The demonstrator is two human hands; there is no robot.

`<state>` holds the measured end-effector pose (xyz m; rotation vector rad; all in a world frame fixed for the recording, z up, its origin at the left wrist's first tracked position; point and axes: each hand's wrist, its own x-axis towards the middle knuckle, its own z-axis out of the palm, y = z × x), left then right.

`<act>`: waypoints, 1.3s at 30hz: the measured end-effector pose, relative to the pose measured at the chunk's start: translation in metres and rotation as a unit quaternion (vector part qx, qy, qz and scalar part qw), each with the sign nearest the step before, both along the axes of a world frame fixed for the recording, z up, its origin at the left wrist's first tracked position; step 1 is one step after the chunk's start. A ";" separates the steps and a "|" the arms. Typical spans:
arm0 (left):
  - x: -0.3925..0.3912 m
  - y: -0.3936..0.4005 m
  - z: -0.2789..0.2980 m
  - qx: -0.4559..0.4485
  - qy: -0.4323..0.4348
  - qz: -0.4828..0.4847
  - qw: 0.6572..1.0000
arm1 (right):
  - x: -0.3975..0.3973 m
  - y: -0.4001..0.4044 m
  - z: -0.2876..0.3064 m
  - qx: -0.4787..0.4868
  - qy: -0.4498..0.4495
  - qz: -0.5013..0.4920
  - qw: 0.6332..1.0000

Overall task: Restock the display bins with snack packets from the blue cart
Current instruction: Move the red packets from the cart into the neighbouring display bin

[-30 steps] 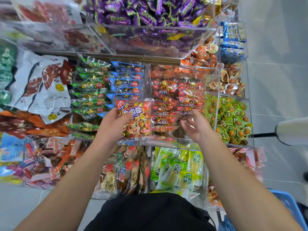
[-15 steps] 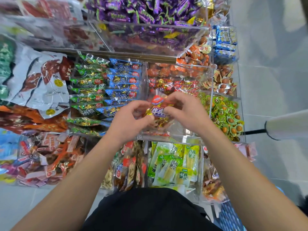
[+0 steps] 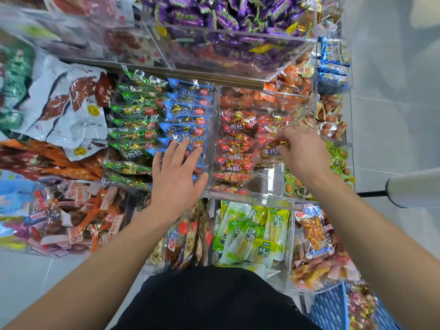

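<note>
Fingers of the right hand are pinching a crinkly red snack packet over the clear acrylic bin of glossy red packets. Left hand is lying flat, fingers straight, on shiny blue packets beside it.

Glossy foil packets fill clear, smooth acrylic bins.

Bright, even light; blurred, warped edges
</note>
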<state>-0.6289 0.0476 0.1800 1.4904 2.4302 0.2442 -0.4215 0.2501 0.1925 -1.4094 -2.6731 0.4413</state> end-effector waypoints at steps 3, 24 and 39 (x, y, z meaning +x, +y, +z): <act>0.001 0.000 -0.002 -0.006 0.000 0.006 1.000 | -0.003 -0.003 -0.019 0.018 -0.036 -0.002 0.999; 0.002 0.001 -0.001 0.013 -0.028 0.033 0.999 | -0.009 -0.037 -0.060 -0.071 -0.012 -0.114 0.991; -0.001 0.002 -0.008 0.033 -0.048 0.047 0.997 | -0.022 -0.019 -0.092 -0.550 0.445 -0.537 0.460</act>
